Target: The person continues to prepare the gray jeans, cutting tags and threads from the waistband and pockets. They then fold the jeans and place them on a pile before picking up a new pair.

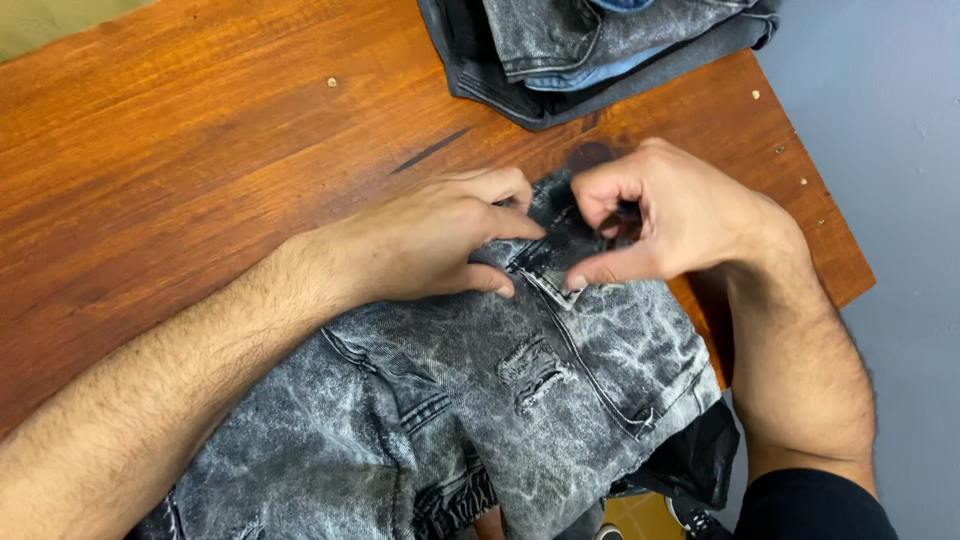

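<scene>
1. The grey acid-washed jeans (560, 400) are lying spread over the near edge of the wooden table (200, 160), directly beneath both forearms, so the fabric is being supported flat while the hands are working at its far end; a ripped patch (535, 370) is showing just nearer than the fingertips
2. The left hand (430, 245) is resting palm-down on the denim, fingers partly curled and thumb extended, pressing the cloth against the table; this appears to be keeping the panel from sliding towards the other hand
3. The right hand (665, 215) is sitting just beside the left, nearly touching it, fingers bent into a loose pinch with the thumb laid along a seam (545, 280); it is gripping a fold at the waistband area, though what lies inside the curl cannot be told
4. Beyond both hands, well apart from them, a stack of folded jeans (590, 50) in dark and lighter denim is sitting at the far table edge, leaving bare working surface between
5. To the right of the right hand, the grey floor (890, 130) is showing past the table corner
</scene>
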